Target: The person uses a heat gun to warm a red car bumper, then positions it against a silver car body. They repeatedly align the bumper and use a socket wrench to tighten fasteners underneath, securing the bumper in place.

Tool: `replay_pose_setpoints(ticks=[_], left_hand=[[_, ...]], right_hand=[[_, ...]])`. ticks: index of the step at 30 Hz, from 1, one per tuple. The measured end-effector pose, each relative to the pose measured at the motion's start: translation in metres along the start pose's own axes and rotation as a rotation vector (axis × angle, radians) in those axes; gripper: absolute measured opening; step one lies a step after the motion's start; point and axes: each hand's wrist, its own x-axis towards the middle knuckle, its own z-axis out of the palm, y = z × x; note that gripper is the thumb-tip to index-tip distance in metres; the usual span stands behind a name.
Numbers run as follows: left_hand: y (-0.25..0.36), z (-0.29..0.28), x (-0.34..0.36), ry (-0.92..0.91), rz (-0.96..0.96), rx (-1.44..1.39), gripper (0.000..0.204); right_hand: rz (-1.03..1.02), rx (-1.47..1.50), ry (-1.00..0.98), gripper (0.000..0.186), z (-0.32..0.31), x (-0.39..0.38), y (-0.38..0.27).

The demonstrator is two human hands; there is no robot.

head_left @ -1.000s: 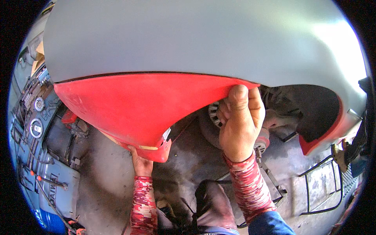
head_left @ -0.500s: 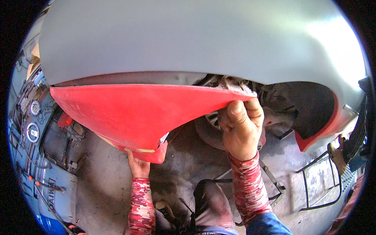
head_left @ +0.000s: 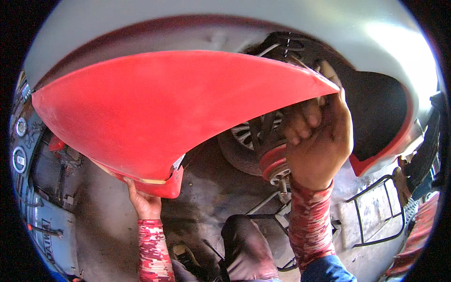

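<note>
A red car fender panel (head_left: pixel 155 108) hangs in front of the car's grey body (head_left: pixel 329 28), its far left corner close to the body's edge. Its upper edge stands apart from the body, leaving a dark gap. At the panel's lower edge, near a small notched end, my left hand (head_left: pixel 146 204) grips it; the fingers behind are hidden. My right hand (head_left: pixel 322 145) holds the pointed right tip, with the fingers curled under it and partly in shadow. Both forearms wear red patterned sleeves.
Behind my right hand lie a spoked wheel (head_left: pixel 242 136) and a red round part (head_left: pixel 272 160). To the right, the dark arch liner (head_left: pixel 383 122) has a red edge. Black metal frames (head_left: pixel 380 242) stand on the floor. Blue equipment (head_left: pixel 54 230) stands at the left.
The red panel has shifted up and right at its tip, and the gap above it has widened. My right hand has turned and now holds the tip from beneath. My left hand keeps its grip.
</note>
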Motion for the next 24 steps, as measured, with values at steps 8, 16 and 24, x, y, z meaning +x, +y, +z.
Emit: replay_pose_setpoints(ticks=[8,16,24], left_hand=[[0.002,0.001,0.000,0.011,-0.018,-0.004,0.084],[0.000,-0.002,0.003,-0.009,-0.015,-0.030,0.083],[0.003,-0.002,0.000,0.039,-0.086,-0.195,0.074]], right_hand=[[-0.007,0.116,-0.397,0.039,-0.040,0.066,0.006],[-0.359,-0.272,-0.375,0.025,-0.034,0.069,0.006],[-0.285,-0.074,-0.216,0.028,-0.028,0.046,0.020]])
